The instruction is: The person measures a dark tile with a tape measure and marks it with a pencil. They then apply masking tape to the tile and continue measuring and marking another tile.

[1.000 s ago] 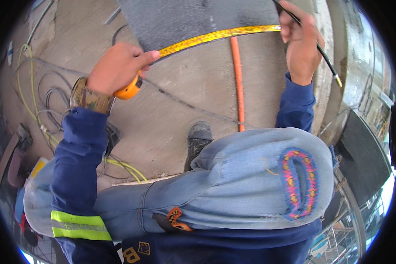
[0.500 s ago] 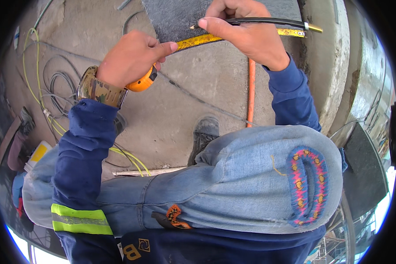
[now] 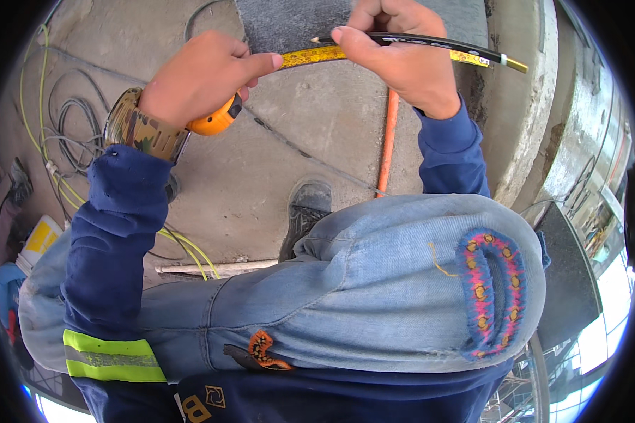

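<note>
My left hand (image 3: 201, 77) is closed around the orange case of a tape measure (image 3: 215, 121), its thumb lying on the yellow blade. The blade (image 3: 310, 56) stretches right along the near edge of a dark grey slab (image 3: 282, 25), passing behind my right hand (image 3: 406, 60). In that hand a black pencil (image 3: 466, 49) is pinched between thumb and fingers, its sharpened tip pointing left, just above the blade. Whether the tip touches the slab I cannot tell. The curled fingers of the right hand are partly hidden behind its thumb.
An orange hose (image 3: 389, 144) and a dark cable (image 3: 310, 156) lie on the concrete floor. Yellow-green cord (image 3: 44, 106) and coiled grey cable (image 3: 77, 134) are at left. A concrete ledge (image 3: 533, 106) runs along the right. My shoe (image 3: 309, 208) stands below the slab.
The view has shifted a little, so most things sit slightly further left. The pencil tip is slightly closer to the blade. Both hands keep their holds.
</note>
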Motion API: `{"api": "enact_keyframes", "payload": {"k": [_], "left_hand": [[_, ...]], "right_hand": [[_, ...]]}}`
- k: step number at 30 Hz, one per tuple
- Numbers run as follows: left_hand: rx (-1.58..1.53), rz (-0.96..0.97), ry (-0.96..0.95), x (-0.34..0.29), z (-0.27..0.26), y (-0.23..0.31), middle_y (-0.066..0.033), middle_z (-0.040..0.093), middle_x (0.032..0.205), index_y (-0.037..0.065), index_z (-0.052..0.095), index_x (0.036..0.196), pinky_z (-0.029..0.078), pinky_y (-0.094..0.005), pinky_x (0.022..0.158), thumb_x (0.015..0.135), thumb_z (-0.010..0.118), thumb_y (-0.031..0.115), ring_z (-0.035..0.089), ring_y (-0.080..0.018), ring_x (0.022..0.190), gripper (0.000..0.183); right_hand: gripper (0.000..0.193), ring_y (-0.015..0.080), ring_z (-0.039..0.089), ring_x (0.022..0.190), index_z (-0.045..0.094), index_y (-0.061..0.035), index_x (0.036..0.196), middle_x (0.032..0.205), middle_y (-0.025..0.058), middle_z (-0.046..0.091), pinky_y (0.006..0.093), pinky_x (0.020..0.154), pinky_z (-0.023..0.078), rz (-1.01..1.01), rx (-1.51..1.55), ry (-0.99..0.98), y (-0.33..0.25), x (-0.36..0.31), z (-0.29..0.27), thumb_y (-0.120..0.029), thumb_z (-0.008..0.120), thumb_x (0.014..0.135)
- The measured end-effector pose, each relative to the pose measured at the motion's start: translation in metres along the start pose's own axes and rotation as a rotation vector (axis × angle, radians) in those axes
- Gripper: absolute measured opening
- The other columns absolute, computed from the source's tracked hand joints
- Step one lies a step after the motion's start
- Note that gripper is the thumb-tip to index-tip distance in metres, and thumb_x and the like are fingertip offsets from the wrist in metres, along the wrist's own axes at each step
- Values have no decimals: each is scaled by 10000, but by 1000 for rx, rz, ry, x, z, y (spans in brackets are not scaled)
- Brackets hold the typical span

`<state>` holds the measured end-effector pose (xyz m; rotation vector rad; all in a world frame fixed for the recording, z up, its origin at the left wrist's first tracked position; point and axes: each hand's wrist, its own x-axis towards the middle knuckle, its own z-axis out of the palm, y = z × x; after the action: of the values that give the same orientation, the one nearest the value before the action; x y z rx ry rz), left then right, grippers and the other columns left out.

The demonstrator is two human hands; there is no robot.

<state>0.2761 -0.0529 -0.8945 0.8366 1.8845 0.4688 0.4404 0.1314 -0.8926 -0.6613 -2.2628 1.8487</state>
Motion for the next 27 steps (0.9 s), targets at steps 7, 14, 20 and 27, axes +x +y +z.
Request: {"api": "enact_keyframes", "payload": {"k": [7,14,20,27], "left_hand": [[-11,-2,-12,1,-2,-2,-110,662,636,-16,713,732,510,-347,621,921,655,511,648,-223,584,563],[-2,-4,8,1,0,-3,-107,665,637,-20,728,755,514,-354,616,913,660,524,648,-221,584,571],[-2,-29,-24,3,-1,-3,-94,662,654,-17,730,778,510,-335,612,911,683,514,653,-195,602,550],[-21,-41,-57,4,-4,-2,-68,659,683,-16,731,821,507,-296,605,927,713,491,666,-147,631,518]], "right_hand": [[250,20,498,611,559,-45,713,646,-25,574,225,528,399,-45,-25,-2,12,3,-2,-62,761,858],[248,23,493,601,573,-38,714,635,-23,575,230,521,398,1,-80,10,3,3,-4,-73,779,849],[247,24,497,602,576,-36,717,638,-21,584,232,518,399,-59,-54,12,16,4,-3,-78,779,851],[243,22,499,604,577,-39,720,640,-22,586,229,518,400,-14,-68,7,10,4,-5,-72,776,855]]}}
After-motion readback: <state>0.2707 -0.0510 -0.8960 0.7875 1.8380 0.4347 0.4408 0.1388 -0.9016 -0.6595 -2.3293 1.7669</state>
